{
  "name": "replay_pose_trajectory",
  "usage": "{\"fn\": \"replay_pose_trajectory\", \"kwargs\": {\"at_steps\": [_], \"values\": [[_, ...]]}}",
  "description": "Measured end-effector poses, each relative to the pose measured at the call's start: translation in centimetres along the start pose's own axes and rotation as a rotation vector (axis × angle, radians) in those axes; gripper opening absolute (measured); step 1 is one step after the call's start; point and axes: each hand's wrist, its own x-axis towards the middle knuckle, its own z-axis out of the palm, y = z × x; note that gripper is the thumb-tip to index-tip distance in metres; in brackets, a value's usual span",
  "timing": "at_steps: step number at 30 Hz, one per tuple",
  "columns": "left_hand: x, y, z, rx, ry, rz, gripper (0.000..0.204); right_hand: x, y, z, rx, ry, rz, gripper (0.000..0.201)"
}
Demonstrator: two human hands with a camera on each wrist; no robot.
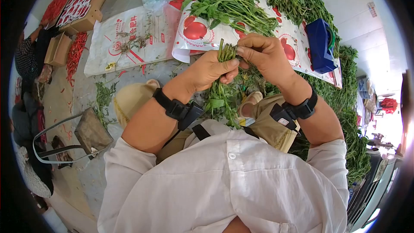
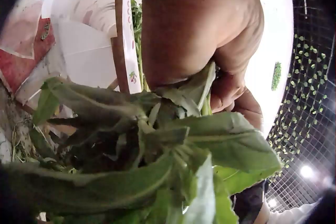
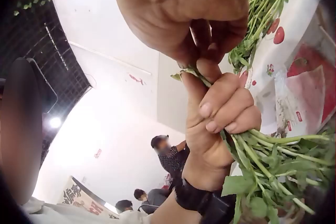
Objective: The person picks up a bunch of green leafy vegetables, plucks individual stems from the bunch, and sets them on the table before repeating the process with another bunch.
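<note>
My left hand (image 1: 209,71) grips a bunch of leafy green stems (image 1: 226,51), its fingers curled round them. The stem ends poke up above the thumb, and the bunch's leaves (image 1: 217,103) hang below the fist. In the left wrist view these leaves (image 2: 220,140) cover much of the picture. My right hand (image 1: 264,56) meets the left at the stem ends, thumb and fingers bent together. From the right wrist, a bit of green stem (image 3: 202,76) shows at the right fingertips, beside the left thumb; those fingertips are partly hidden.
Cut greens (image 1: 233,6) lie ahead on a pomegranate-print sheet (image 1: 196,32). A blue tape dispenser (image 1: 318,45) stands at its right edge. More greens (image 1: 345,116) are heaped on the right. Printed sacking (image 1: 108,51), red strips (image 1: 76,56) and a small stool (image 1: 92,131) are on the left.
</note>
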Motion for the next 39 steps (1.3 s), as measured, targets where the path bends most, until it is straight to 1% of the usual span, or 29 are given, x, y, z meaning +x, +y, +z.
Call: {"fn": "replay_pose_trajectory", "kwargs": {"at_steps": [4, 6, 9, 12, 18, 19, 21, 22, 25, 26, 29, 32, 35, 36, 37, 39], "values": [[0.1, -0.2, 0.0, -0.003, 0.026, 0.016, 0.036, 0.1, 0.0, -0.1, -0.058, -0.008, -0.017, 0.009], [0.1, -0.1, 0.0, 0.022, 0.012, 0.01, 0.039, 0.1, 0.0, 0.0, -0.074, -0.011, -0.025, 0.008], [0.2, -0.1, -0.2, 0.035, -0.001, -0.005, 0.039, 0.0, 0.2, 0.2, -0.099, 0.04, -0.088, 0.009], [0.3, 0.0, 0.0, 0.061, 0.015, 0.003, 0.036, -0.1, 0.2, -0.3, -0.132, -0.012, 0.01, 0.01], [0.7, -0.5, -0.3, 0.194, 0.013, 0.038, 0.03, -0.3, 0.9, -0.2, 0.057, -0.036, 0.104, 0.011], [0.9, -0.6, -0.4, 0.227, 0.01, 0.05, 0.029, -0.5, 1.0, 0.1, 0.059, 0.002, 0.097, 0.01], [1.0, -0.6, -0.4, 0.157, -0.012, 0.041, 0.029, -0.9, 1.1, 0.9, 0.064, 0.077, 0.087, 0.009], [1.0, -0.7, -0.4, 0.121, -0.022, 0.036, 0.029, -0.8, 2.6, 0.7, -0.189, 0.097, -0.037, 0.007], [1.0, -0.5, -0.4, 0.136, -0.021, 0.026, 0.03, -0.9, 3.3, 1.6, -0.09, 0.229, -0.093, 0.008], [1.0, -0.6, -0.5, 0.158, -0.019, 0.027, 0.031, -1.1, 2.9, 1.8, -0.036, 0.246, -0.036, 0.008], [1.1, -1.0, -1.1, 0.201, -0.006, 0.031, 0.032, -0.7, 4.1, 2.0, -0.108, 0.288, -0.152, 0.006], [1.2, -1.2, -1.6, 0.181, 0.039, 0.019, 0.031, -0.2, 2.1, 1.3, 0.026, 0.119, 0.167, 0.008], [1.4, -0.9, -1.6, 0.136, 0.109, -0.017, 0.026, 1.0, 2.9, -0.6, -0.089, 0.094, 0.034, 0.014], [1.5, -0.9, -1.7, 0.121, 0.128, -0.027, 0.025, 1.9, 3.9, -2.0, -0.28, 0.155, -0.052, 0.021], [1.5, -0.8, -1.8, 0.107, 0.148, -0.037, 0.024, 2.6, 4.0, -3.3, -0.453, 0.211, -0.11, 0.026], [1.6, -0.2, -1.5, 0.129, 0.181, -0.004, 0.021, 4.0, 3.9, -5.6, -0.797, 0.32, -0.234, 0.034]]}}
